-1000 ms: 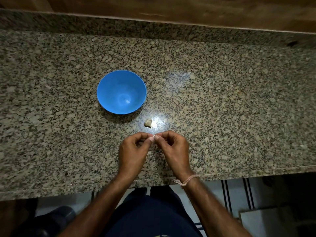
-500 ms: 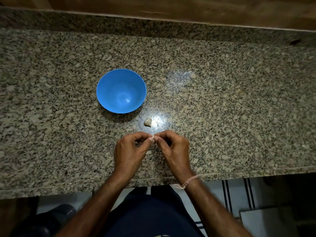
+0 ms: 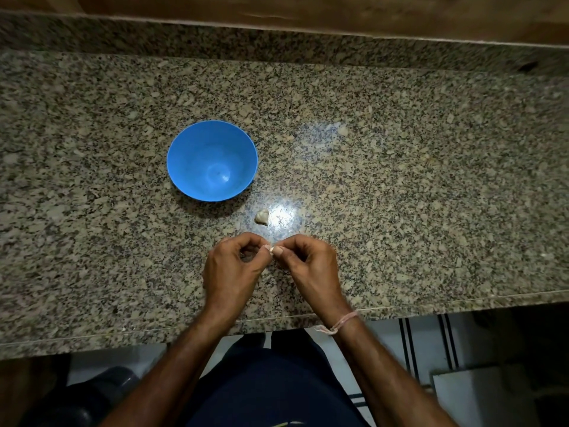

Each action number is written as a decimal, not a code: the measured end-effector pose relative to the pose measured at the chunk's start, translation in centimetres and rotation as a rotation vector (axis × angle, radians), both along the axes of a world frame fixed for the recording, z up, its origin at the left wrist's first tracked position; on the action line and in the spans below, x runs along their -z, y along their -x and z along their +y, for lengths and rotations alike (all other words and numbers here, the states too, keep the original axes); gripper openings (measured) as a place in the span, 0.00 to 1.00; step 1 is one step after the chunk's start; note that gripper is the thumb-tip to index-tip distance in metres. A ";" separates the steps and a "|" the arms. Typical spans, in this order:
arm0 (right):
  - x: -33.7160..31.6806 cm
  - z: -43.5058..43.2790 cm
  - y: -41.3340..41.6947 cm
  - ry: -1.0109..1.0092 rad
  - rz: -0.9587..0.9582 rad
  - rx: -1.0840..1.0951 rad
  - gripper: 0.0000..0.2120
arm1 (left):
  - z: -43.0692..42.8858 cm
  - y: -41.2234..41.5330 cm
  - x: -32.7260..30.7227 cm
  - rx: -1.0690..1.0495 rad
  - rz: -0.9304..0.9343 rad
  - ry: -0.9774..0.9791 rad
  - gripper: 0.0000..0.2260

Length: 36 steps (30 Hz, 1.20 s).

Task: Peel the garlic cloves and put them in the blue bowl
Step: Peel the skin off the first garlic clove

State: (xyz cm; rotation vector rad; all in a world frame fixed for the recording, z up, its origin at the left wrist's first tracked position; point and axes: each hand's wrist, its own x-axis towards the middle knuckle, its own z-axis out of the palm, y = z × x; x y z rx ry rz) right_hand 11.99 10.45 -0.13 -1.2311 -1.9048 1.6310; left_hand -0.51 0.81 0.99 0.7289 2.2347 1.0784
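A blue bowl (image 3: 212,160) stands on the granite counter (image 3: 400,180) and looks empty. A pale garlic clove (image 3: 262,216) lies on the counter just right of and nearer than the bowl. Below it my left hand (image 3: 232,269) and my right hand (image 3: 309,266) meet fingertip to fingertip, both with curled fingers. Between the thumbs and forefingers a small pale garlic clove (image 3: 270,249) is pinched; most of it is hidden by the fingers.
The counter's front edge (image 3: 431,300) runs just under my wrists. A raised granite ledge and a wooden surface (image 3: 308,10) close the back. Below the counter are a tiled floor and a white box (image 3: 480,396) at lower right.
Both hands stay together over the same spot with the clove pinched; only the fingertips shift slightly. Bowl and loose clove have not moved.
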 end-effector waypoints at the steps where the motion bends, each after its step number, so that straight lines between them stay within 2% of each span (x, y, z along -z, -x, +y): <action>1: 0.1 -0.1 0.1 0.055 0.020 0.018 0.03 | 0.1 0.1 0.0 -0.007 -0.016 0.002 0.04; 4: 0.2 0.0 0.0 0.247 0.077 0.085 0.05 | 0.3 0.2 0.2 -0.019 -0.077 -0.015 0.02; 6: 0.3 0.1 -0.2 0.277 0.072 0.103 0.06 | 0.3 0.0 0.2 -0.013 -0.136 -0.058 0.03; 9: 0.7 -0.1 -0.2 0.141 -0.002 0.079 0.07 | 0.3 -0.5 0.2 0.015 -0.169 -0.089 0.03; 13: 0.8 -0.3 0.0 -0.011 -0.073 0.048 0.10 | 0.4 -0.6 0.9 0.034 -0.119 -0.059 0.05; 16: 0.6 -0.3 0.2 -0.048 -0.094 0.027 0.12 | 0.5 -0.9 1.2 0.038 -0.069 -0.053 0.07; 18: 0.7 -0.4 0.3 0.038 -0.097 0.016 0.13 | 0.4 -1.1 1.4 0.055 -0.056 -0.057 0.10; 21: 0.8 -0.7 0.4 0.306 -0.044 0.040 0.13 | 0.3 -1.1 1.8 0.093 -0.028 -0.039 0.11; 23: 0.6 -0.9 0.5 0.264 -0.047 0.034 0.12 | 0.2 -1.2 2.0 0.146 -0.019 -0.035 0.11; 25: 0.6 -0.9 0.6 0.078 -0.064 -0.019 0.12 | 0.3 -1.2 2.0 0.168 -0.176 -0.041 0.11; 28: 1.1 -0.6 0.5 -0.146 -0.068 -0.088 0.11 | 0.7 -1.0 2.1 0.085 -0.623 -0.036 0.12; 30: 1.4 -0.5 0.3 -0.242 -0.063 -0.103 0.11 | 0.7 -1.1 2.3 0.053 -0.757 -0.004 0.11; 32: 1.3 -0.5 0.2 -0.160 -0.049 -0.070 0.11 | 0.6 -1.5 2.5 0.068 -0.652 -0.001 0.10; 35: 1.0 -0.5 0.6 0.111 -0.096 0.001 0.12 | 0.3 -1.8 2.7 0.199 -0.205 -0.010 0.11; 36: 1.2 -0.5 0.6 0.155 -0.111 0.002 0.13 | 0.3 -1.8 2.8 0.228 -0.126 -0.011 0.11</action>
